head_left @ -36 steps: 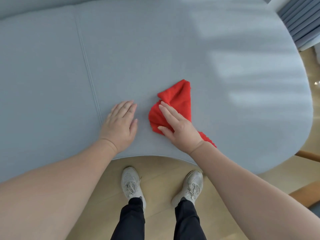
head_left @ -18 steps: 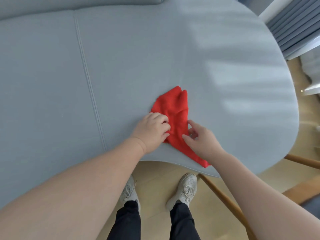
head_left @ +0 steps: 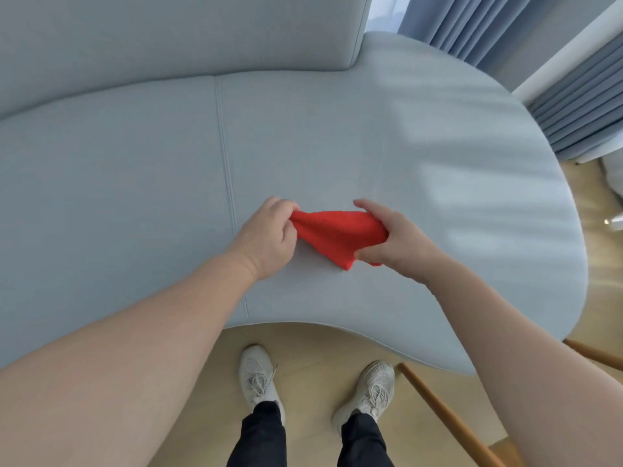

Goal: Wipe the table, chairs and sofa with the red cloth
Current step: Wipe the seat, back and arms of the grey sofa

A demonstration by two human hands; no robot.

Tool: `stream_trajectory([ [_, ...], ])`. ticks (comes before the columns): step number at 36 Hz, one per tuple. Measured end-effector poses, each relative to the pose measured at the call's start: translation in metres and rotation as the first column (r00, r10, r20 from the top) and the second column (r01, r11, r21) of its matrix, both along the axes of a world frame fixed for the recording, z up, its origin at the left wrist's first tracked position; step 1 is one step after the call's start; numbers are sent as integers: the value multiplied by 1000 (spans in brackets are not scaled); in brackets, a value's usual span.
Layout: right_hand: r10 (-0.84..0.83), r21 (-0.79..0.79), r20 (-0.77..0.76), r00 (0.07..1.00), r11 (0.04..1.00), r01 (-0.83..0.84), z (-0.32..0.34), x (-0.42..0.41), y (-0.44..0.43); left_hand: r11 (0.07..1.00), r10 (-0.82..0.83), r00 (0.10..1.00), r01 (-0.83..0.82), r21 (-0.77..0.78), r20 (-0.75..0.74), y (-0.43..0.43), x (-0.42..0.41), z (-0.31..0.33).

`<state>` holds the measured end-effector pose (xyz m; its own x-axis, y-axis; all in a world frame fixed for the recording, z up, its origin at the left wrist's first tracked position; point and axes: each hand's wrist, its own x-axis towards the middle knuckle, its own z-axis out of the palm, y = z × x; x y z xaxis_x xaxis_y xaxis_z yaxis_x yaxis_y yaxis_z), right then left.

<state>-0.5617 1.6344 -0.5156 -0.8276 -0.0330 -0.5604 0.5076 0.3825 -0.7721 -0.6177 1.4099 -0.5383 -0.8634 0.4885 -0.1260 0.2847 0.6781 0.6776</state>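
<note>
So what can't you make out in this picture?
Head view only:
red cloth: its ends are buried in the left hand and right hand.
sofa: cut off by the left edge.
wooden leg: runs off the bottom edge; its furniture is unseen.
white object at the right edge: too small, cropped.

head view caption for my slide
Left hand and right hand grip the red cloth over the pale blue sofa seat.

Pale grey-blue sofa seat, a stitched seam down it, back cushion at its rear.
</note>
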Motion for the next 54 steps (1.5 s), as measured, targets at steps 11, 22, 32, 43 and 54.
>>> stream_trajectory([
  [11,-25,403,-233,972,907,120,48,-23,-66,960,239,956,-207,-186,169,-34,-7,29],
  [22,44,333,-84,996,943,-13,21,-40,-99,787,141,499,-581,209,855,-8,-28,43],
  [32,387,594,-378,841,798,-99,-9,-99,-41,873,487,835,-475,-114,257,-23,-55,-23],
  [43,621,797,-26,783,486,-359,-114,-67,-64,887,250,964,-265,-377,-88,-55,-49,-88],
  [54,696,796,-309,648,562,-224,-151,-103,-40,885,100,986,-150,-440,-136,-51,-101,-130],
])
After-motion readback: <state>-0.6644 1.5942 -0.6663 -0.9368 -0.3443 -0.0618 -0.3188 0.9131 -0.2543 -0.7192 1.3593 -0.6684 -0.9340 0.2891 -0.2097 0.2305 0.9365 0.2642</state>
